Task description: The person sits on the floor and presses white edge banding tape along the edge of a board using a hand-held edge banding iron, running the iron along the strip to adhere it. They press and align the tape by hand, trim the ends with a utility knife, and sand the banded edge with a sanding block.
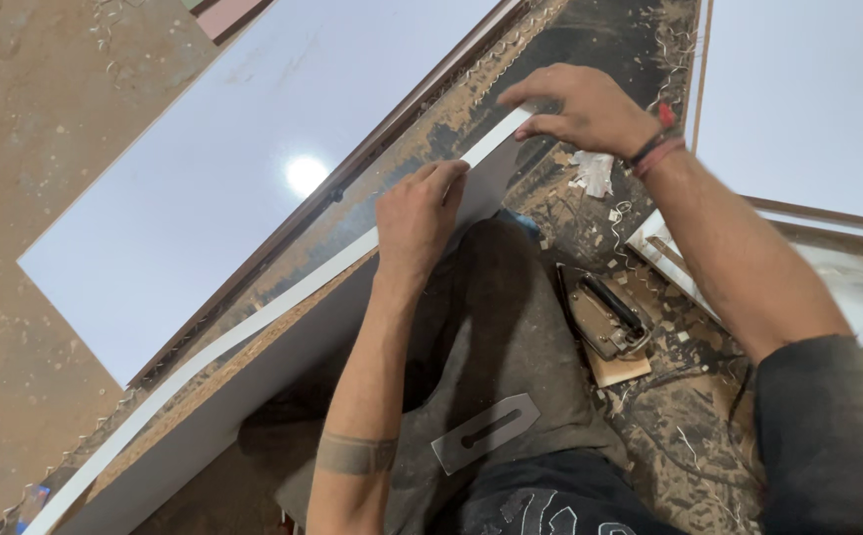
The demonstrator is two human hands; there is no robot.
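Note:
A long board (283, 347) stands on edge across my lap, with its raw chipboard edge facing up. A white edge-banding strip (253, 322) runs along that edge from lower left to upper right. My left hand (417, 213) presses the strip down onto the board's edge near its far end. My right hand (580, 104) pinches the free end of the strip just beyond the board's corner, fingers closed on it.
A large white laminated panel (223, 168) lies on the floor to the left, another white panel (808, 99) at upper right. A clothes iron (605, 317) rests on a small board by my right knee. A flat metal scraper (486, 431) lies on my lap. Shavings cover the floor.

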